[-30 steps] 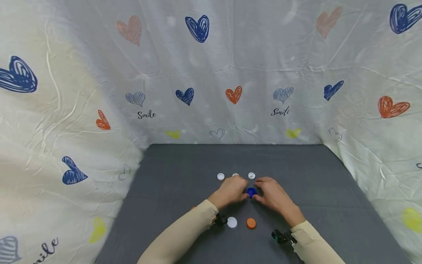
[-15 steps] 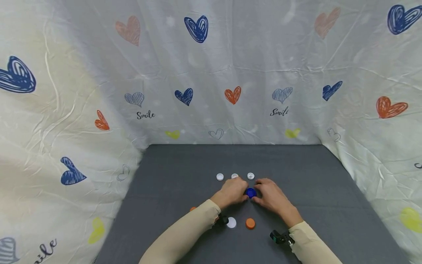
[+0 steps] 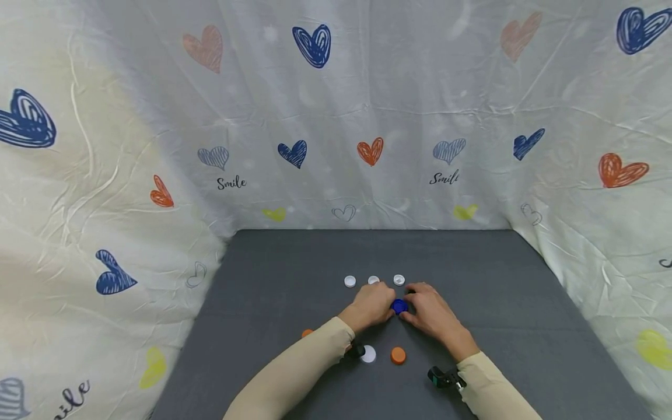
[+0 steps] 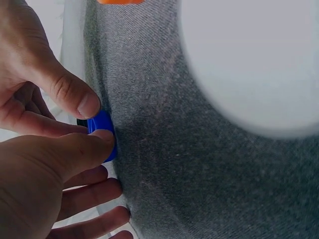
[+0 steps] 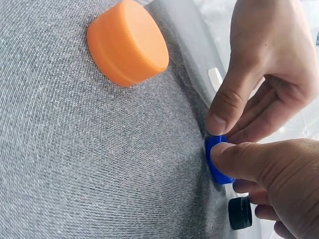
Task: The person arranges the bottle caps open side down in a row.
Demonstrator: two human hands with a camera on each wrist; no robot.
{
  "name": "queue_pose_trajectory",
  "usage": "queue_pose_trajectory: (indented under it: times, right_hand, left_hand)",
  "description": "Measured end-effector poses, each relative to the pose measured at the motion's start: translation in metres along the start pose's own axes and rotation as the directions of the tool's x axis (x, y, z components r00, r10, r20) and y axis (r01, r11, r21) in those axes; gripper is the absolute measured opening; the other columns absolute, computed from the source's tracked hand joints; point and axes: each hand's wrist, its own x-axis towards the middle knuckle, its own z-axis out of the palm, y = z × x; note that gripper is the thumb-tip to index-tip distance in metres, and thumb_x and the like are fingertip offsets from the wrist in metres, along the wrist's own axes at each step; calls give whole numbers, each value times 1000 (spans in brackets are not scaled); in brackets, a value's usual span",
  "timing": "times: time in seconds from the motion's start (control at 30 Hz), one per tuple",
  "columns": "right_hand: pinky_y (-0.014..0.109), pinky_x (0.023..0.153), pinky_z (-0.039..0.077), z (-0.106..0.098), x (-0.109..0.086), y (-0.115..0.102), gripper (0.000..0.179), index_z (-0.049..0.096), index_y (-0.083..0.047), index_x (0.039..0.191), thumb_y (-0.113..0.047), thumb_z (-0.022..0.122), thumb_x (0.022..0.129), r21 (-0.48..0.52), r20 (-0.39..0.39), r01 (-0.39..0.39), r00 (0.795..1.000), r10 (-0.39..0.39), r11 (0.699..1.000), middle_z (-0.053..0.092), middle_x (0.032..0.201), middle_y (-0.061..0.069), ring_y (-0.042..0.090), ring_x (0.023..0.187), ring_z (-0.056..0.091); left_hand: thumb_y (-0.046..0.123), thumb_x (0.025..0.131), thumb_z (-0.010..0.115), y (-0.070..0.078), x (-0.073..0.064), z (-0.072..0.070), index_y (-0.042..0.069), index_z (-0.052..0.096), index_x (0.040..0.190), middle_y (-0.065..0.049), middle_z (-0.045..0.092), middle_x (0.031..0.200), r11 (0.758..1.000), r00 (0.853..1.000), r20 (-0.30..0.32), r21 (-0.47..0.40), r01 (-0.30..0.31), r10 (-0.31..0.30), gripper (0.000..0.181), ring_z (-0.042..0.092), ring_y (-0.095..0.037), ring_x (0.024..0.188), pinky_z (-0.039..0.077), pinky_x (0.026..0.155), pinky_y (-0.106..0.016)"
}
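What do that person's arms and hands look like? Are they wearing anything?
Long, plain cream fabric sleeves cover both forearms. The bare left hand and bare right hand show no gloves or rings. A small, black, boxy wrist camera sits by the right cuff; another black camera by the left.

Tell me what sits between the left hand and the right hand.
A blue cap sits between the left hand and the right hand. The head view shows this, and both wrist views do too.
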Motion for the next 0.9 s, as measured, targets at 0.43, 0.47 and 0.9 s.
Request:
queue_pose_trajectory:
  times: [0.43,0.47,0.9]
  right_hand:
    - [53,107,43,7,0,2,34,77,-1,93,-29,87,77,-15,-12,-4,1000,4,1000,66,121,19,38,118,60]
    - [54,107,43,7,0,2,34,77,-1,93,-28,87,76,-14,-12,-2,1000,2,1000,66,121,18,38,118,60]
    - [51,104,46,-6,0,-4,33,76,-2,99,-27,85,79,7,-69,42,997,-41,999,68,119,18,35,114,63]
  left_hand:
    - [40,83,80,0,3,6,22,76,86,0,73,84,1000,1000,-5,-5,22,-22,19,68,-16,74,57,58,-39]
    - [40,84,80,-1,2,7,22,76,86,0,73,83,1000,1000,-10,-6,18,-18,19,68,-16,74,57,58,-39]
    - [41,84,79,-10,-10,-3,26,75,81,6,71,76,999,990,-136,-40,-30,24,16,67,-13,71,53,59,-35]
